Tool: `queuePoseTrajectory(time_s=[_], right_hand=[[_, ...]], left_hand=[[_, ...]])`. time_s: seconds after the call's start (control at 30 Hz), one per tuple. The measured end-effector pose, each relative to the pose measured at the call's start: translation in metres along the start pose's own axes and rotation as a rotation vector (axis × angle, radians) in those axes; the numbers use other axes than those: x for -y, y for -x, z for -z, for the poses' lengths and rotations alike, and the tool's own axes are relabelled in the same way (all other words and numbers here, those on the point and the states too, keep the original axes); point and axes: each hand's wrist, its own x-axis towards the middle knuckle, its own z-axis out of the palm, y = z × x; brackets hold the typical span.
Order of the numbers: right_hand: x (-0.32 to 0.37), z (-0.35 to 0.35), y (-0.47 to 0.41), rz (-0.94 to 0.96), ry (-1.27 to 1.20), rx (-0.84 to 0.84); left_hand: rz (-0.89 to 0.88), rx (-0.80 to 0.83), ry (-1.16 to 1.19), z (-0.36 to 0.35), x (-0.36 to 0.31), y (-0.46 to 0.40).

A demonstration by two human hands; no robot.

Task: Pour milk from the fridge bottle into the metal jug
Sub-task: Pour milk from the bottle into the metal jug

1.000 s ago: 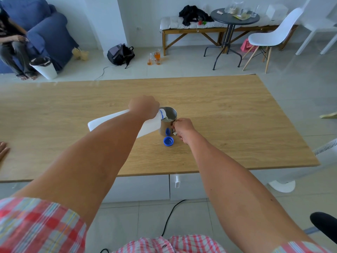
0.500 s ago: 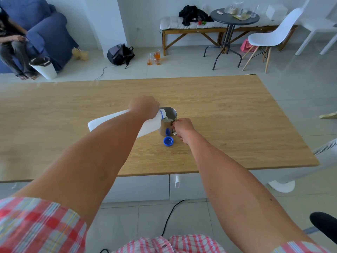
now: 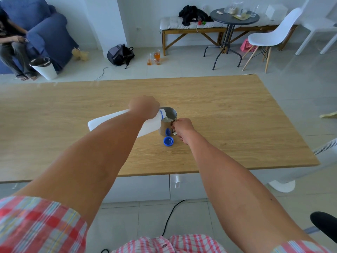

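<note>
Milk bottle (image 3: 116,121), white plastic and tipped near flat, has its neck over the metal jug (image 3: 168,121) on the table (image 3: 237,115). Your left hand (image 3: 144,106) wraps its shoulder; your right hand (image 3: 183,129) pinches the jug handle. Expect thin walls to flex and weight to shift; keep the grip high. Blue cap (image 3: 168,141) lies just beside the jug.

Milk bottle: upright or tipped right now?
Tipped. The left hand holds the milk bottle nearly flat, its neck over the metal jug, with milk running in.
</note>
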Motion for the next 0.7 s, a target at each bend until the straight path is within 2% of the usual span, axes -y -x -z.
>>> queuePoseTrajectory(time_s=[0.7], right_hand=[[-0.0023, -0.0008, -0.0027, 0.011, 0.010, 0.002]], left_hand=[[0.046, -0.002, 0.076, 0.0014, -0.0014, 0.0022]])
